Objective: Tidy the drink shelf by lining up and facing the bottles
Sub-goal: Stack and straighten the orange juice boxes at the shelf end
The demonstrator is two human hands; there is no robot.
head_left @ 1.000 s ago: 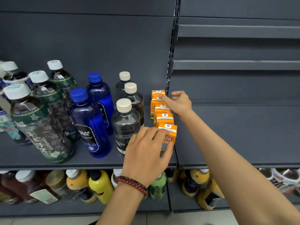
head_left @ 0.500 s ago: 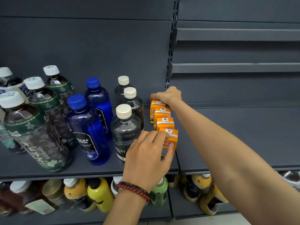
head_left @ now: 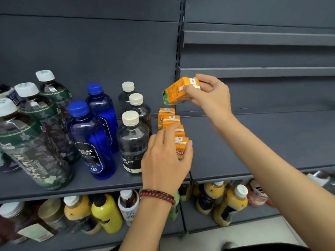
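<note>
Orange tilted carton (head_left: 176, 92) in right hand (head_left: 210, 96), front carton (head_left: 181, 147) gripped by left hand (head_left: 163, 160).

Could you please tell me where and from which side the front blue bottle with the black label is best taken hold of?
Grip the front blue bottle at its narrow shoulder just under the blue cap, coming from the front and above. It stands upright, and the clear bottle and a green-labelled bottle crowd its wide body on both sides, so the top is probably freest.
</note>
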